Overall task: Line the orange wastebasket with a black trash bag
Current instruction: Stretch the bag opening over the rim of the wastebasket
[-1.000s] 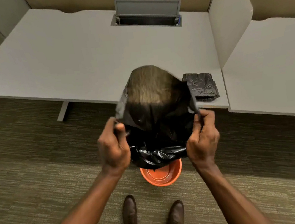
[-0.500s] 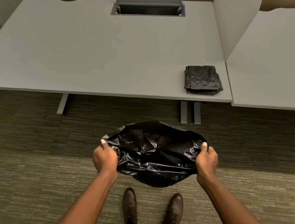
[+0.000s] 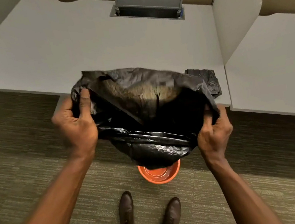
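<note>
A black trash bag (image 3: pixel 152 144) hangs open and puffed with air in front of me, its mouth facing me. My left hand (image 3: pixel 76 126) grips the bag's rim on the left side. My right hand (image 3: pixel 214 133) grips the rim on the right side. The bag's bottom hangs just above the orange wastebasket (image 3: pixel 159 173), which stands upright on the carpet in front of my shoes. The bag hides the far part of the basket's rim.
A grey desk (image 3: pixel 79 45) runs across the back, with an open cable hatch (image 3: pixel 148 5) at its far edge. A folded stack of black bags (image 3: pixel 210 80) lies near the desk's front right corner. A second desk (image 3: pixel 271 68) stands to the right. My two brown shoes (image 3: pixel 148 212) are on the carpet.
Both hands have risen with the bag from low over the basket. The bag has filled with air and opened wider, and the orange wastebasket shows again below it.
</note>
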Demonstrator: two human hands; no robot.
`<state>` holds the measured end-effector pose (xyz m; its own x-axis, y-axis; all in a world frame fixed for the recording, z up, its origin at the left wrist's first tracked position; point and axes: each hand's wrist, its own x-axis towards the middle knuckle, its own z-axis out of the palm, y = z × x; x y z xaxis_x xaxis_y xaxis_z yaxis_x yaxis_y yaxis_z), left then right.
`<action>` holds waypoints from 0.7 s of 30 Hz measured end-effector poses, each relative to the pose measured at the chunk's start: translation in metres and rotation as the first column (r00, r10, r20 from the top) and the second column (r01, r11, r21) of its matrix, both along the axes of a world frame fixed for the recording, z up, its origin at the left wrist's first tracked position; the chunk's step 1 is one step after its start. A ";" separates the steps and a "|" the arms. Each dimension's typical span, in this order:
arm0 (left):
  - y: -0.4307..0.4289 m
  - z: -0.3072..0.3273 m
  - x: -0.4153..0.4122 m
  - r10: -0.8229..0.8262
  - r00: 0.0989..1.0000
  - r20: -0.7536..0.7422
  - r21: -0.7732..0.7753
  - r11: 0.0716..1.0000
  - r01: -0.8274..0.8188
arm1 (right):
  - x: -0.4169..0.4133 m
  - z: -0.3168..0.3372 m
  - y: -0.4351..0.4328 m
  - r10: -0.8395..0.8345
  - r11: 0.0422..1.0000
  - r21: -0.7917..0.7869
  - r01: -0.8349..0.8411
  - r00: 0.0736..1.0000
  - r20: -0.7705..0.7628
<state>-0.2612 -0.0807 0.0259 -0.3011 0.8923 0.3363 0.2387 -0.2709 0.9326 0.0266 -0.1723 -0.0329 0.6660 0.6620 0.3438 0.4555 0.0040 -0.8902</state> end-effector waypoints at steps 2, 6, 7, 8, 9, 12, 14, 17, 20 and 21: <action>-0.008 -0.014 0.002 -0.098 0.981 -0.165 -0.062 0.994 0.089 | -0.003 -0.021 -0.001 0.062 0.963 -0.265 -0.043 0.996 0.064; -0.029 -0.089 -0.005 -0.299 0.780 -0.550 -0.516 0.856 -0.036 | -0.003 -0.089 -0.023 0.224 0.300 -0.947 -0.119 0.973 -0.051; -0.033 -0.107 -0.010 -0.293 0.793 -0.534 -0.596 0.796 -0.108 | -0.004 -0.102 -0.032 0.191 0.253 -0.963 -0.094 0.981 -0.046; -0.037 -0.121 -0.014 -0.252 0.827 -0.502 -0.654 0.737 -0.172 | -0.005 -0.111 -0.041 0.139 0.272 -0.960 -0.061 0.990 -0.024; -0.040 -0.133 -0.018 -0.180 0.863 -0.472 -0.692 0.683 -0.236 | -0.006 -0.118 -0.049 0.075 0.325 -0.945 -0.023 0.997 0.001; -0.045 -0.156 -0.021 0.027 0.902 -0.431 -0.721 0.591 -0.362 | -0.001 -0.131 -0.057 -0.220 0.495 -0.866 0.076 0.975 -0.040; -0.046 -0.168 -0.018 0.091 0.945 -0.315 -0.747 0.591 -0.306 | 0.002 -0.133 -0.053 -0.440 0.533 -0.838 0.118 0.885 -0.156; -0.045 -0.178 -0.009 0.149 0.981 -0.124 -0.789 0.584 -0.189 | 0.005 -0.134 -0.048 -0.518 0.562 -0.819 0.120 0.822 -0.235; -0.041 -0.189 -0.004 0.149 0.989 -0.010 -0.845 0.528 -0.088 | 0.010 -0.143 -0.046 -0.499 0.564 -0.822 0.084 0.827 -0.258; -0.039 -0.193 -0.002 0.133 0.991 0.023 -0.861 0.506 -0.048 | 0.012 -0.147 -0.046 -0.498 0.560 -0.825 0.070 0.825 -0.268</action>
